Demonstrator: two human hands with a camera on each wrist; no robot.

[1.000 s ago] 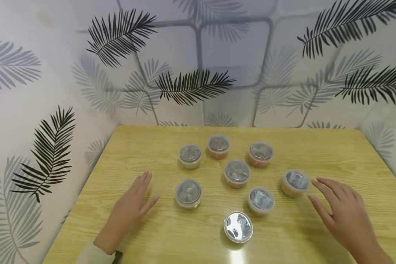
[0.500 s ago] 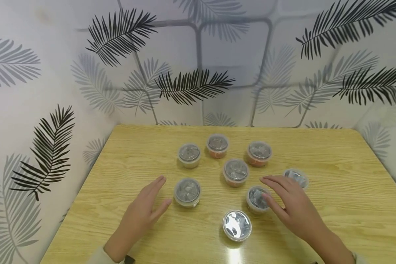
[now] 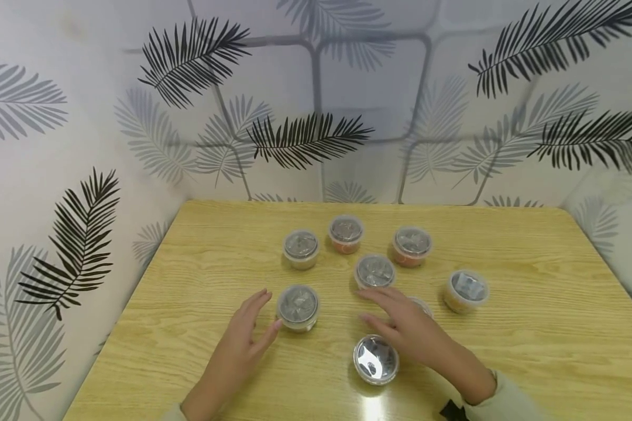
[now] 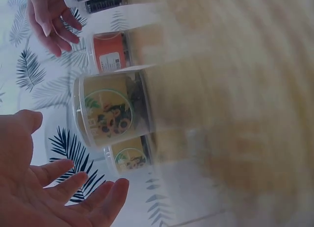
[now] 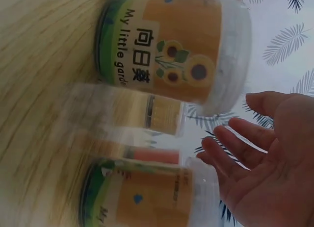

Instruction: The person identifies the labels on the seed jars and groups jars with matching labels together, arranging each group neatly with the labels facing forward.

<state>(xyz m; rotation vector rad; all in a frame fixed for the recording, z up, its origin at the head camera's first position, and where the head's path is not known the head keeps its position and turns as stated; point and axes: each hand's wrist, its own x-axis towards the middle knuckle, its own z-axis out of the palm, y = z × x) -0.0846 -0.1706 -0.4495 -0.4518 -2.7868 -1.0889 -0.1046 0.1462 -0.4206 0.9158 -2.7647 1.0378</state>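
Left front tub [image 3: 297, 307] — round, grey-topped, upright on the wooden table [image 3: 532, 339], just beside the left hand [image 3: 237, 348]. Left hand: nothing held, fingers extended, thumb well parted; the thumb tip meets the tub's outline in the head view, while the left wrist view shows a gap to the nearest tub, whose yellow side bears a round sunflower emblem [image 4: 108, 112]. Front tub [image 3: 376, 359]: bright reflection on top, upright, closest to the wearer, just beside the right hand [image 3: 408, 324]. Right hand: nothing held, thumb and fingers spread apart, placed over the half-hidden tub [image 3: 423, 305], fingertips by the near side of the centre tub [image 3: 375, 270] — contact cannot be told. Sunflower label [image 5: 176, 60], on a tub near the right thumb, lettered "My little". Right tub [image 3: 466, 290]: yellow-orange, standing apart. Farther row, three items: pale back-left tub [image 3: 301, 250], reddish back-middle tub [image 3: 346, 235], reddish back-right tub [image 3: 412, 247]. Right sleeve [image 3: 511, 400]: light. Wall [image 3: 368, 76]: pale, printed with black and grey fronds.
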